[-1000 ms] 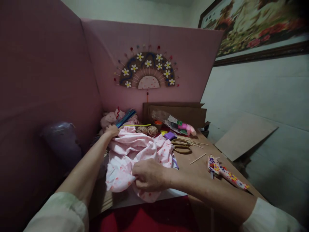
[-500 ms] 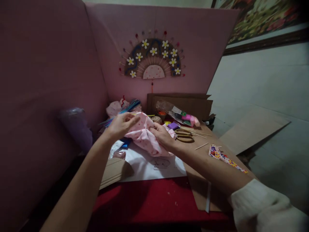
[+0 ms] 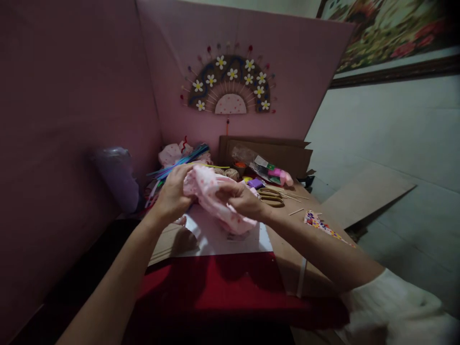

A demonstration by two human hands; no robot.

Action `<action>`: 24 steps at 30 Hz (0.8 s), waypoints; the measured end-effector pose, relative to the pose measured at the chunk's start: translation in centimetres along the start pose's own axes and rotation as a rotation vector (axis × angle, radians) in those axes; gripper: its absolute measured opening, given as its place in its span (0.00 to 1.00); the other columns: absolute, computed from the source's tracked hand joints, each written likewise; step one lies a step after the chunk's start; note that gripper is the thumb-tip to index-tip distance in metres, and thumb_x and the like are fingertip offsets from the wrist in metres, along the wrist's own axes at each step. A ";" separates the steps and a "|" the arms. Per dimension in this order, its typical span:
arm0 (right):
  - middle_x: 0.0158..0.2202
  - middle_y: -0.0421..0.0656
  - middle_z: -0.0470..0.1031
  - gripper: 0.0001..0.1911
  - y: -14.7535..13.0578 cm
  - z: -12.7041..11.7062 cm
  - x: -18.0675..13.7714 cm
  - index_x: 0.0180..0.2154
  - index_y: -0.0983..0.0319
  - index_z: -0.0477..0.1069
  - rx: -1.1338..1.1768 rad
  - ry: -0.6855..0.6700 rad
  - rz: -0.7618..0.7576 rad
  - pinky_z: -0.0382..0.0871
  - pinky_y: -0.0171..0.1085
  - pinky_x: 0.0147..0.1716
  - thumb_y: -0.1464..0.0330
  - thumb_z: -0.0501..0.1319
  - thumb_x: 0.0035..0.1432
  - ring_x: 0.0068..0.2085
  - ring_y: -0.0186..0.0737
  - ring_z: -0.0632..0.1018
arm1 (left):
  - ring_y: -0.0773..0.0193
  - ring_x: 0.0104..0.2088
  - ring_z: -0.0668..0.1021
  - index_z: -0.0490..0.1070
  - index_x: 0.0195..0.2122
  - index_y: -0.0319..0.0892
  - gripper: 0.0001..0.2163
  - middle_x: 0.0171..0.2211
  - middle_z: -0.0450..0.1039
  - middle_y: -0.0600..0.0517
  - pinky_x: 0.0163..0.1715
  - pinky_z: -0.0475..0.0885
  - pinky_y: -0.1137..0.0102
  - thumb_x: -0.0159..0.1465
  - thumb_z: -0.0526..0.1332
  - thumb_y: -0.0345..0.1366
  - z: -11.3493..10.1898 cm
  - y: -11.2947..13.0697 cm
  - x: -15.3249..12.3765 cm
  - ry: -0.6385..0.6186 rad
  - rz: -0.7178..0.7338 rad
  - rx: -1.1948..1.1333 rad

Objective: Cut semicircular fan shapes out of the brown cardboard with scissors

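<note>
A pink dotted cloth (image 3: 212,196) hangs bunched and folded between both hands, over a white sheet (image 3: 251,245) on the table. My left hand (image 3: 174,191) is closed on its left edge, the fingertips partly behind the fabric. On the right part of the cloth, my right hand (image 3: 240,197) pinches the folds, its thumb and fingers pressed together. Scissors (image 3: 271,197) with gold handles lie just right of my right hand. Stacked cardboard pieces (image 3: 170,244) rest below my left hand.
Blue pipe cleaners (image 3: 190,157) and balls of twine (image 3: 230,173) lie at the back. Thin wooden sticks (image 3: 294,195) and a flowered strip (image 3: 323,225) are on the brown board at right. A decorated fan (image 3: 232,76) hangs on the pink panel. A purple bag (image 3: 118,177) stands left.
The cloth has been gathered and turned into a narrower bundle. My left hand has moved slightly down and closed around its edge, while my right hand has shifted its hold on the folds.
</note>
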State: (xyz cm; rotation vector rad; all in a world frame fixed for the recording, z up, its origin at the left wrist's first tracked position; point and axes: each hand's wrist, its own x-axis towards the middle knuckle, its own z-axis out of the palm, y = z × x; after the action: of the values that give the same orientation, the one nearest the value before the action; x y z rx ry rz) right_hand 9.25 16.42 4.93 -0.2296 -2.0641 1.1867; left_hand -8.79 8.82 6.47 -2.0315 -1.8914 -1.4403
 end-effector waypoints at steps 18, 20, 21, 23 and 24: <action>0.24 0.39 0.71 0.05 2.9 -5.2 -6.6 0.24 0.64 0.73 -0.895 -0.376 0.240 0.57 0.32 0.28 0.72 0.64 0.52 0.27 0.33 0.69 | 0.53 0.48 0.72 0.71 0.50 0.39 0.15 0.49 0.73 0.42 0.46 0.66 0.60 0.64 0.54 0.35 -0.5 0.4 -11.2 -0.283 0.121 0.395; 0.27 0.40 0.72 0.07 2.6 -5.4 -5.8 0.29 0.63 0.73 -0.933 -0.304 0.262 0.58 0.31 0.29 0.69 0.60 0.57 0.28 0.34 0.70 | 0.52 0.46 0.72 0.71 0.50 0.41 0.15 0.46 0.74 0.43 0.44 0.65 0.57 0.64 0.55 0.36 0.5 0.5 -11.2 -0.358 0.075 0.410; 0.31 0.42 0.74 0.07 2.6 -5.5 -5.1 0.33 0.63 0.73 -0.959 -0.241 0.271 0.59 0.32 0.31 0.68 0.58 0.60 0.31 0.35 0.71 | 0.51 0.43 0.73 0.73 0.48 0.42 0.14 0.42 0.76 0.45 0.42 0.65 0.56 0.64 0.55 0.34 0.7 0.6 -11.3 -0.403 0.047 0.439; 0.40 0.47 0.73 0.12 3.1 -5.3 -3.6 0.42 0.64 0.71 -1.013 -0.119 0.288 0.60 0.34 0.36 0.64 0.58 0.60 0.39 0.40 0.71 | 0.51 0.40 0.73 0.76 0.40 0.44 0.13 0.34 0.77 0.48 0.40 0.64 0.56 0.64 0.52 0.30 0.6 0.7 -11.5 -0.473 0.009 0.493; 0.43 0.50 0.72 0.16 3.5 -5.1 -2.8 0.44 0.65 0.70 -1.034 -0.081 0.297 0.60 0.36 0.38 0.61 0.61 0.57 0.42 0.43 0.71 | 0.51 0.39 0.73 0.77 0.36 0.45 0.14 0.32 0.77 0.49 0.40 0.63 0.55 0.64 0.51 0.28 0.4 0.8 -11.7 -0.488 0.006 0.510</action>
State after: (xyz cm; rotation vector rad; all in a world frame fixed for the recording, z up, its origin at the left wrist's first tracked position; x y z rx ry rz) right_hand 14.00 20.46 2.24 -0.9999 -2.6022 0.1584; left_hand -6.16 -0.28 -0.42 -2.2236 -2.1096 -0.3892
